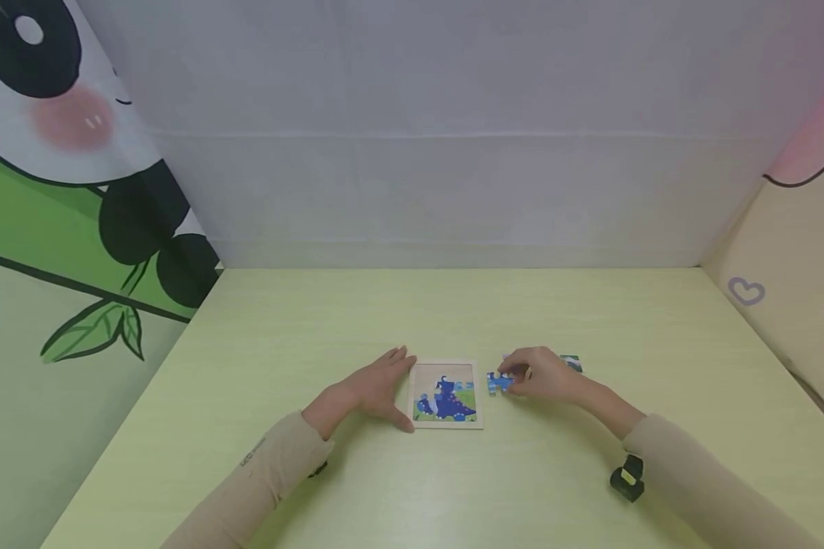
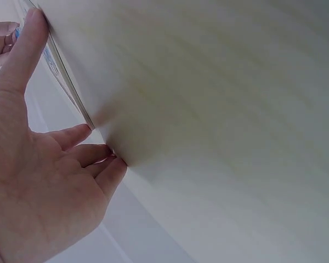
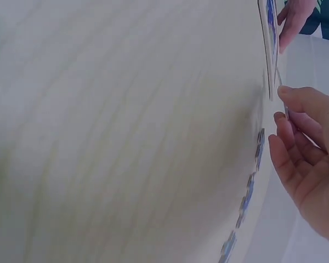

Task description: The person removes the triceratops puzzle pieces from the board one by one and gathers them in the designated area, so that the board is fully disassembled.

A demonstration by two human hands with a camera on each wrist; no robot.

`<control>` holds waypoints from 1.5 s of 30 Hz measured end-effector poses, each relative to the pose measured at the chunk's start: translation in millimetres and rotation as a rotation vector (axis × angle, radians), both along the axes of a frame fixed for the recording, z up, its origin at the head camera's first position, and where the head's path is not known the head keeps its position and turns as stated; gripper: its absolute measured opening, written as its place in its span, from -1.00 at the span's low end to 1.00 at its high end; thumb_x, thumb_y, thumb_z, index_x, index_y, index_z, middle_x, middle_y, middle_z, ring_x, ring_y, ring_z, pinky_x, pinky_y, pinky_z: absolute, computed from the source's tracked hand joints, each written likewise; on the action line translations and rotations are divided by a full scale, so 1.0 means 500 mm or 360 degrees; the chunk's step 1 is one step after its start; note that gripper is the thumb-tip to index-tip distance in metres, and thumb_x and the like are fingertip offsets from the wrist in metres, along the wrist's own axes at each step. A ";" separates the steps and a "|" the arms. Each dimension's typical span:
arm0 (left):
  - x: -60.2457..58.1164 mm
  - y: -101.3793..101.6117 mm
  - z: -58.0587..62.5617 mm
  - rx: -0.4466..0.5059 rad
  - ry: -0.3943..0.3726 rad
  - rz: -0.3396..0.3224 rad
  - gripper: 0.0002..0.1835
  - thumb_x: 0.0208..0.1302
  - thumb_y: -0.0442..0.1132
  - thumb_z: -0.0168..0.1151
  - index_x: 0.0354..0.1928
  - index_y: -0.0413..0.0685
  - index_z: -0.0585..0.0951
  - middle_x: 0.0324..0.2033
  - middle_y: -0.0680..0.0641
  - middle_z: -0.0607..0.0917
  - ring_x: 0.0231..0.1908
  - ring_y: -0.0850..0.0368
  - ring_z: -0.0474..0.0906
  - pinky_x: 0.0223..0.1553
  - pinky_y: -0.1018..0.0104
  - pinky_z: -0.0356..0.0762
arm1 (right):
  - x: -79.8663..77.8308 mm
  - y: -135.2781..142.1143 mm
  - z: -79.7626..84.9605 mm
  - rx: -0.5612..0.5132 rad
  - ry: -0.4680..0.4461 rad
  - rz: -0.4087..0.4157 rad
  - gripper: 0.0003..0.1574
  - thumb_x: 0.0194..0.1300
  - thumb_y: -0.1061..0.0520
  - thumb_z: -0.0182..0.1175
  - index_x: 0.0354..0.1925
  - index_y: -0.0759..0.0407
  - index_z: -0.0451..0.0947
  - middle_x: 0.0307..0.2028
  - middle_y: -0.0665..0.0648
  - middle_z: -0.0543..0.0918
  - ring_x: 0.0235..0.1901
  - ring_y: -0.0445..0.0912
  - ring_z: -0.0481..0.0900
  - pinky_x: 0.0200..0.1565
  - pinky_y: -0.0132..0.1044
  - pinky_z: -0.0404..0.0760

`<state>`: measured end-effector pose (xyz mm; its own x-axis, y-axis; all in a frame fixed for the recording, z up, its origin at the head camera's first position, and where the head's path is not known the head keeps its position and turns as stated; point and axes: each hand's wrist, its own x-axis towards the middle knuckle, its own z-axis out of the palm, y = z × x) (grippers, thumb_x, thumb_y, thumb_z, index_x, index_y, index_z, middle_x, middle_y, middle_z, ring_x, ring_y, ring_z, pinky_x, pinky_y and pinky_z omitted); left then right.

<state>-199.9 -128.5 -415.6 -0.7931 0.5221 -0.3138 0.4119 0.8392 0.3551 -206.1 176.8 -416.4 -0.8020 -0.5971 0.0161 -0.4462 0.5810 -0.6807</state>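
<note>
Pinched between the thumb and fingertips of my right hand, a blue printed jigsaw piece with knobbed edges sits just off the right edge of a square, pale wooden puzzle tray; my fingers hide part of it, its visible length running roughly left to right; seen edge-on from the right wrist, it looks raised from the pale yellow-green, wood-grained worktop, though how far I cannot tell. My left hand, fingers extended and grasping nothing, rests against the tray's left edge, thumb at the near left corner, fingertips by the far left one; inside the tray, a part-built picture of a blue dinosaur fills the near side and climbs the right, leaving bare wood along the far edge.

The relation that counts, as I judge it, is this: the piece lies left of my right palm, about level with the middle of the tray's right edge, a narrow gap between; the bare strip lies leftward and toward the worktop's far edge; my right hand is the nearer, my left across the tray's width; other loose jigsaw pieces lie on the worktop by my right hand.
</note>
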 end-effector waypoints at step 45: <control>0.003 0.003 0.003 0.0032 -0.0002 -0.0002 0.20 -0.28 0.19 0.45 0.38 -0.14 0.04 0.39 -0.18 -0.07 0.37 -0.07 -0.22 0.33 0.04 -0.06 | -0.004 0.069 -0.034 0.0019 -0.0006 -0.0002 -0.68 0.01 0.25 0.32 -0.19 0.29 0.59 -0.35 0.02 0.54 -0.38 -0.14 0.41 -0.35 -0.41 0.49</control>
